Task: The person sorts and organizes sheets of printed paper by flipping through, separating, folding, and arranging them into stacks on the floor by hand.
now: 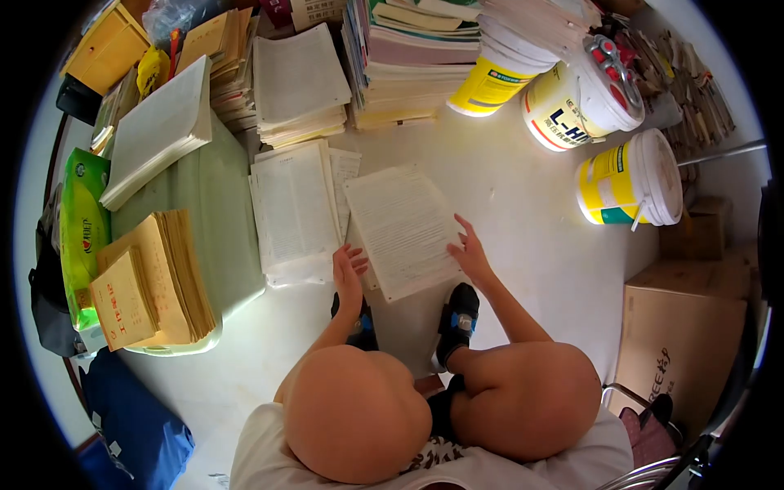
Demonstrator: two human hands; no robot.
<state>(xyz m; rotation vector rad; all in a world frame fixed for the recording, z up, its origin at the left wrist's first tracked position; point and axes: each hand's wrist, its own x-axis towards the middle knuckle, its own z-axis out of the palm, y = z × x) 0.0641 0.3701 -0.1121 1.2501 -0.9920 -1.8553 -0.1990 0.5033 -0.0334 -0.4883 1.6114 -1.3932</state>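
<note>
A printed sheet stack (400, 229) lies slightly turned on the floor in front of my feet, its top page covered in lines of text. By its lower left edge is my left hand (349, 268), fingers apart and nothing gripped. My right hand (469, 249) is at the right edge, index finger stretched out and fingertips at the paper's border; whether they press on it I cannot tell. Just left of these sheets lies another paper pile (296, 204), with loose sheets (345, 175) sticking out from under it.
Taller paper stacks (300, 77) stand at the back. On the left, a pale green bin (233, 212) carries brown envelopes (181, 269) and a green tissue pack (84, 237). White-and-yellow buckets (608, 181) stand at right, above a cardboard box (682, 335).
</note>
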